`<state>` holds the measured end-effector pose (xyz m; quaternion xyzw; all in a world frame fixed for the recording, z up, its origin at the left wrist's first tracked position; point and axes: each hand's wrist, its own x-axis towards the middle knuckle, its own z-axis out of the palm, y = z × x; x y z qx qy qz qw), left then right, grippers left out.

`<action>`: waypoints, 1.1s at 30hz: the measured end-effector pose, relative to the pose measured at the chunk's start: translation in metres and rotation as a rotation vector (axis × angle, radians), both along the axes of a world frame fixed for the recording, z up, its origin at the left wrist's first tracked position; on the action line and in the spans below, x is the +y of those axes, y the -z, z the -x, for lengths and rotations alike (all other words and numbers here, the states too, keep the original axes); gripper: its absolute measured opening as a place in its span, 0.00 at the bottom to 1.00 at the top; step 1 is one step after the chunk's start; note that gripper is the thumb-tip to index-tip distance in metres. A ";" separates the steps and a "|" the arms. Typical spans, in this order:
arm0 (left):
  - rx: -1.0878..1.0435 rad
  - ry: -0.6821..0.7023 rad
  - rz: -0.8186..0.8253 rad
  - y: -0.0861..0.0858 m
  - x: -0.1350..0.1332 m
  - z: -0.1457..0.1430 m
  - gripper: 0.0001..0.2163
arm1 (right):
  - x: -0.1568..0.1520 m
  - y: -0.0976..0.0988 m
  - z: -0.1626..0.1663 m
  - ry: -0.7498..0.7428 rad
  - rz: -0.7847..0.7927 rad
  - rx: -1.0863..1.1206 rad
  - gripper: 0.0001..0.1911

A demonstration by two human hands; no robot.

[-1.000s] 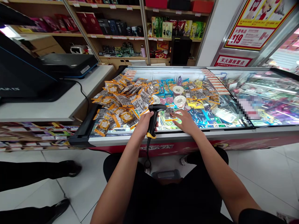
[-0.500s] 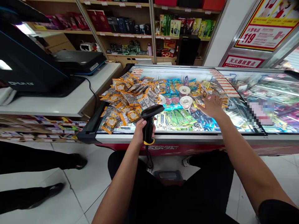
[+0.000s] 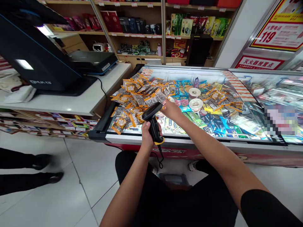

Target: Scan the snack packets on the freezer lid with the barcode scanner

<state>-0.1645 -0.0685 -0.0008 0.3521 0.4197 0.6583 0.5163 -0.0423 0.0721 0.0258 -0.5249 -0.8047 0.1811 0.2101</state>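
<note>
My left hand (image 3: 148, 135) is wrapped round the grip of a black handheld barcode scanner (image 3: 155, 127) with a yellow-edged base. At the right edge of a heap of orange-edged snack packets (image 3: 127, 94), my right hand (image 3: 172, 110) has its fingers closed on one snack packet (image 3: 156, 97), just behind the scanner's head. Its fingertips are partly hidden. A smaller pile of the same packets (image 3: 215, 96) lies farther right. Both piles rest on the glass top of a chest freezer (image 3: 222, 136).
Two round white-lidded tubs (image 3: 196, 104) and blue and green packages show in the freezer's middle. A counter (image 3: 94, 102) with a dark weighing machine (image 3: 42, 63) stands to the left. Stocked shelves (image 3: 134, 34) line the back. Another person's shoes (image 3: 55, 177) are on the floor at left.
My right hand has moved left from the right-hand pile to the large heap and closed on a packet. The scanner has tilted. The other person's feet have shifted, and the view has turned slightly left.
</note>
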 end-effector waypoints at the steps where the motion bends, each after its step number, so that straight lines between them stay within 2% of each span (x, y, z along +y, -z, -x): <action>1: 0.007 -0.006 0.006 0.001 0.000 0.000 0.24 | 0.001 0.001 0.004 0.019 0.002 -0.021 0.23; 9: -0.085 -0.024 -0.025 0.004 0.004 -0.001 0.21 | -0.005 0.000 0.024 0.002 0.060 -0.058 0.17; 13: -0.095 -0.027 -0.028 0.004 0.003 0.000 0.22 | -0.012 -0.001 0.016 -0.008 0.067 -0.053 0.18; 16: -0.083 0.014 -0.036 0.004 0.000 0.001 0.23 | -0.024 -0.006 -0.013 0.025 0.031 -0.102 0.24; 20: -0.068 0.070 -0.023 0.001 0.000 0.001 0.23 | -0.044 -0.010 -0.069 0.165 -0.012 -0.229 0.30; 23: -0.038 0.093 0.012 -0.004 0.005 -0.003 0.24 | -0.051 -0.005 -0.111 0.305 -0.027 -0.298 0.33; 25: 0.000 0.115 0.049 -0.009 0.008 -0.007 0.24 | -0.051 0.002 -0.133 0.335 -0.075 -0.271 0.32; 27: 0.041 0.146 0.096 -0.014 0.011 -0.011 0.24 | -0.047 0.011 -0.150 0.229 -0.176 -0.210 0.30; 30: 0.089 0.195 0.146 -0.022 0.016 -0.016 0.23 | -0.041 0.025 -0.163 -0.028 -0.302 -0.156 0.28; 33: 0.128 0.253 0.177 -0.027 0.021 -0.019 0.23 | -0.040 0.036 -0.163 -0.088 -0.273 -0.167 0.29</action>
